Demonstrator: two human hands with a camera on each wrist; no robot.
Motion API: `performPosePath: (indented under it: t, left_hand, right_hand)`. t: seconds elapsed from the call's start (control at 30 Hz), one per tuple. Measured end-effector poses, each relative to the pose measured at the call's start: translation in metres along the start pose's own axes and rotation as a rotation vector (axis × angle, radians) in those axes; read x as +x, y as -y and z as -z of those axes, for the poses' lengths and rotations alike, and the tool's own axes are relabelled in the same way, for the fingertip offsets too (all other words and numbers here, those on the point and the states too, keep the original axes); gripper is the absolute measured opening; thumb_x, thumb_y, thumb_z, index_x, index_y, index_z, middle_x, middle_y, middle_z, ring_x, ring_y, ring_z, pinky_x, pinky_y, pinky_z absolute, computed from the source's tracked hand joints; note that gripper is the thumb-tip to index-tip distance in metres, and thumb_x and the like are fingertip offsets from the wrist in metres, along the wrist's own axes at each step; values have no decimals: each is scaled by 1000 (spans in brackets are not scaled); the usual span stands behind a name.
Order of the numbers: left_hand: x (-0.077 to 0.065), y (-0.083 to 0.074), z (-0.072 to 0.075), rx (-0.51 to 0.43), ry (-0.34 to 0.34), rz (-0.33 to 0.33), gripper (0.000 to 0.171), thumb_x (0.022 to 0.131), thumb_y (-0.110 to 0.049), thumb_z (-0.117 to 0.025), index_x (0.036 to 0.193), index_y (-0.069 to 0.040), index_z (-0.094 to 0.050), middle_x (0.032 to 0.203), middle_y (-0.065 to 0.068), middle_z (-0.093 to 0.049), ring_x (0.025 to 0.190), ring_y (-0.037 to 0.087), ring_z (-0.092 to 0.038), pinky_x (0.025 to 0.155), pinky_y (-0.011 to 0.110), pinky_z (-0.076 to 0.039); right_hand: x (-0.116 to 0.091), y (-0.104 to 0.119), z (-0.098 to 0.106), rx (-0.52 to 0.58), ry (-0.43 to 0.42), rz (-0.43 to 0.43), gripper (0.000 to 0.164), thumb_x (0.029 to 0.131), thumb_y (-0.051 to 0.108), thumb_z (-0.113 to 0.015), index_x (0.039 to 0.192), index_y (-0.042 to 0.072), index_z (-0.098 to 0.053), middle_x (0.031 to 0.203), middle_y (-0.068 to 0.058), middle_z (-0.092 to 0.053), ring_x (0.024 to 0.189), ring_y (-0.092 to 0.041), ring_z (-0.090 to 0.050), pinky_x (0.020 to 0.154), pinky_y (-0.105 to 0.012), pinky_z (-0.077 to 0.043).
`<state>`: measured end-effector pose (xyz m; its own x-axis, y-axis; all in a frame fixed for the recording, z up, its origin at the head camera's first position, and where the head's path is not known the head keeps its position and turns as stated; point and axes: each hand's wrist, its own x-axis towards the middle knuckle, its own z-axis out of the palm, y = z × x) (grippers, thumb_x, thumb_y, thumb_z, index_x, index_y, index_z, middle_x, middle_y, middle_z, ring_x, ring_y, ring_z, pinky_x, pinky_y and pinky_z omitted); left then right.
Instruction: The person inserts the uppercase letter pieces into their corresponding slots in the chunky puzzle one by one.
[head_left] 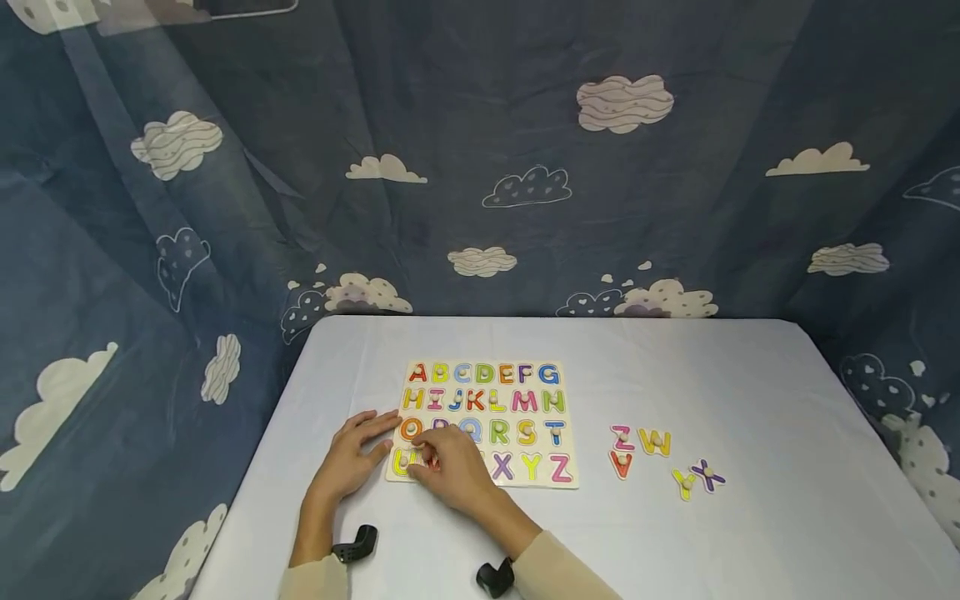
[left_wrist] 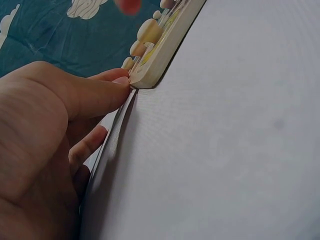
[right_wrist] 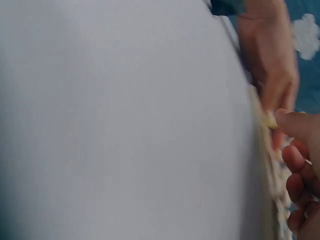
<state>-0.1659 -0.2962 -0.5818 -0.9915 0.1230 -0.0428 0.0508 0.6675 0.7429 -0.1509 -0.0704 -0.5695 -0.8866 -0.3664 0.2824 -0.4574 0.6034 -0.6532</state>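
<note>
A wooden alphabet puzzle board (head_left: 480, 482) lies on the white table, with knobbed letters in its upper rows. My left hand (head_left: 351, 461) touches the board's left edge with thumb and index finger; in the left wrist view the thumb (left_wrist: 102, 95) meets the edge near a corner. Above the lower left of the board is my right hand (head_left: 457, 471), its thumb and index finger apart, with no piece visible between them. The yellow U (head_left: 401, 461) lies beside that thumb. Part of the lower row is hidden under the right hand. The right wrist view is blurred.
Right of the board lie loose letters: a pink Z (head_left: 622, 436), a yellow W (head_left: 655, 442), a red V (head_left: 621, 464), a yellow Y (head_left: 683, 484) and a purple X (head_left: 708, 476). A dark cloud-patterned curtain (head_left: 450, 225) hangs behind the table (head_left: 750, 375).
</note>
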Motion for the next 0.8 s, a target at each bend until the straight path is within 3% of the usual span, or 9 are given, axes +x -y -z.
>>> performPosePath:
  t: [0.17, 0.3, 0.43, 0.53, 0.7, 0.8]
  left_hand:
    - [-4, 0, -4, -7, 10, 46, 43, 96, -20, -72, 137, -32, -68, 150, -18, -56, 152, 22, -32, 122, 64, -22]
    - [-1, -3, -4, -28, -11, 40, 43, 96, -19, -73, 137, -31, -68, 150, -16, -57, 152, 22, -31, 121, 65, -22]
    - [2, -6, -4, -36, -9, 31, 42, 96, -20, -73, 137, -30, -68, 151, -15, -57, 152, 22, -31, 121, 64, -21]
    - [3, -6, -4, -30, -7, 40, 42, 96, -20, -73, 137, -31, -68, 151, -16, -57, 152, 22, -31, 121, 64, -21]
    - [2, -4, -4, -16, -4, 56, 44, 96, -21, -72, 138, -32, -67, 152, -16, -55, 153, 22, -29, 121, 65, -21]
    - [-1, -1, -4, -13, -1, 59, 45, 96, -20, -72, 139, -32, -66, 152, -16, -55, 153, 23, -29, 121, 66, -21]
  right_hand:
    - [-15, -18, 38, 59, -62, -70, 27, 83, 25, -87, 105, 12, -78, 77, 9, -67, 74, -12, -53, 72, -25, -41]
    - [-20, -37, 79, 57, -123, -130, 18, 84, 22, -86, 98, 13, -79, 78, 13, -67, 77, -17, -57, 80, -30, -45]
    - [-35, -60, 125, 2, -169, -210, 7, 86, 19, -85, 90, 18, -79, 82, 12, -72, 82, -16, -58, 82, -35, -47]
    - [-54, -80, 154, -69, -175, -273, 6, 86, 20, -85, 90, 22, -80, 85, 11, -73, 84, -14, -56, 76, -32, -45]
    - [-91, -113, 180, -159, -162, -323, 8, 85, 19, -86, 89, 19, -80, 75, 10, -65, 75, -12, -51, 67, -26, -40]
    - [-112, -128, 183, -189, -177, -318, 13, 82, 19, -88, 92, 17, -80, 77, 10, -65, 73, -12, -51, 72, -27, -46]
